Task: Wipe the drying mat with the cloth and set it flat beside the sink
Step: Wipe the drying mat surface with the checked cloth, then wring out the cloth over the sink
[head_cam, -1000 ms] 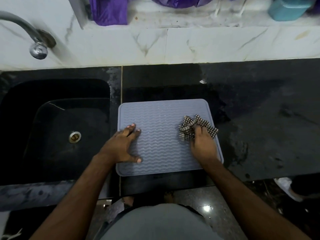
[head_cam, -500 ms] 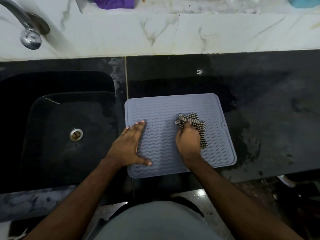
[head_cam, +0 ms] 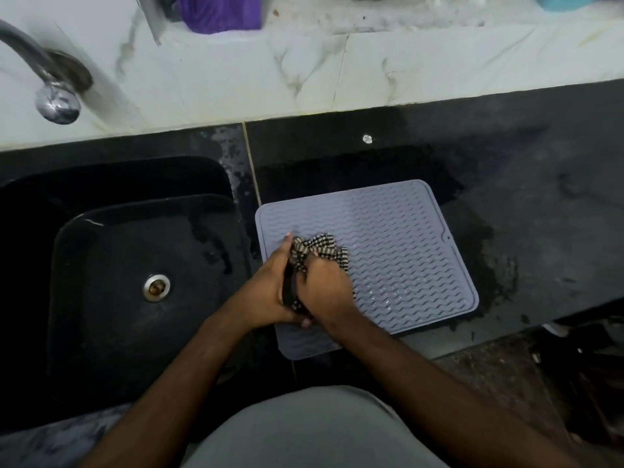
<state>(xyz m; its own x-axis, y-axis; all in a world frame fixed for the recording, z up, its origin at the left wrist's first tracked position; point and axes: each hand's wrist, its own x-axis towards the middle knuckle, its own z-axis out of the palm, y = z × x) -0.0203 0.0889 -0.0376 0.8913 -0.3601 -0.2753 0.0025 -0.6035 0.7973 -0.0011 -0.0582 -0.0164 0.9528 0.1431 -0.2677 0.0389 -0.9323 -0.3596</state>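
Head view, centre frame: both hands, left hand [head_cam: 266, 292] and right hand [head_cam: 326, 288], clutch the soft cloth [head_cam: 317, 248] atop the floppy, likely grippy drying mat [head_cam: 398, 251]; lift it by an edge.

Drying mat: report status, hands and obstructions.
Both hands, left and right, on the checked cloth. Drying mat flat on the counter beside the sink. Nothing else on the mat.

A person seen from above, with 2 bare forearms, no sleeves reaching the wrists, and no watch, rings or gloves visible. The left hand [head_cam: 270, 292] and right hand [head_cam: 326, 287] are bare. A plain grey garment [head_cam: 314, 430] covers the torso at the bottom edge.
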